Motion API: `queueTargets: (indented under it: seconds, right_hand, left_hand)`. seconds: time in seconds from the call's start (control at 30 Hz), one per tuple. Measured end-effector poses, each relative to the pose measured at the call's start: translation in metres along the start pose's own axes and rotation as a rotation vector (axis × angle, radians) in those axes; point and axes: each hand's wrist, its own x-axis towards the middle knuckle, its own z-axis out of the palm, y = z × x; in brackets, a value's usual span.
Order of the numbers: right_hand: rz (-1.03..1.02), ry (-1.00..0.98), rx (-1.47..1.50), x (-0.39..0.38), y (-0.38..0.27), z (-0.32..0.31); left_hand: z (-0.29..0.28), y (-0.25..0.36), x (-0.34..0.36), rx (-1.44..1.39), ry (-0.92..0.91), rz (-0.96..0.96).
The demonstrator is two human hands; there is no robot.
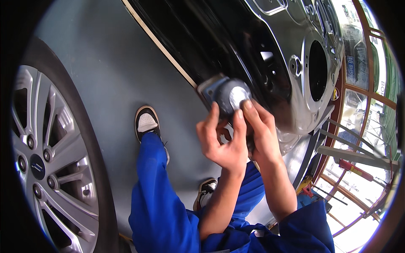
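In front of me I hold a dark round part (224, 98) with a shiny silvery disc on its face and a flat, squarish plate at its left side; it is blurred and I cannot make out its kind. My left hand (225, 141) grips it from below, thumb and fingers bent around its lower edge. My right hand (262, 128) is on its lower right, fingertips pressed at the silvery disc, close to the left fingertips. Right behind the part is a black car door panel (202, 38), its bare inner side (291, 46) turned to the right with a large oval opening.
A car wheel (63, 168) with silver spokes stands at the left. My shoes (147, 122) are on the grey floor (109, 63). Metal bars (358, 157) and a red-handled tool (355, 170) are at the right, before a window wall (363, 101) with vehicles behind it.
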Motion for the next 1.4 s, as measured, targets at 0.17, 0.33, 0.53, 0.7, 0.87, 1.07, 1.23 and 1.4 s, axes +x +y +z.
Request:
queueTargets:
  seconds: [0.17,0.33,0.53,0.7,0.87,1.07,1.23,1.4]
  right_hand:
    - [0.020,0.069,0.013,-0.019,0.014,-0.022]
    - [0.071,0.156,0.043,-0.056,0.039,-0.066]
    - [0.076,0.147,0.002,-0.076,0.056,-0.082]
    - [0.011,0.075,0.013,-0.046,0.036,-0.053]
    - [0.039,0.093,0.041,-0.054,0.038,-0.059]
    - [0.073,0.098,0.037,-0.074,0.055,-0.088]
    - [0.055,0.046,0.037,-0.061,0.046,-0.070]
    - [0.052,0.082,0.157,-0.038,0.026,-0.039]
  left_hand:
    - [-0.008,-0.004,-0.028,-0.019,-0.090,0.029]
    - [-0.022,-0.014,-0.087,-0.025,-0.196,0.042]
    - [-0.039,-0.018,-0.114,-0.009,-0.270,0.009]
    - [-0.025,-0.018,-0.076,-0.037,-0.190,0.008]
    - [-0.024,-0.013,-0.080,-0.029,-0.166,-0.030]
    - [-0.035,-0.026,-0.117,-0.060,-0.239,-0.008]
    - [-0.030,-0.025,-0.101,-0.097,-0.120,-0.042]
    - [-0.012,-0.013,-0.056,-0.098,-0.148,-0.034]
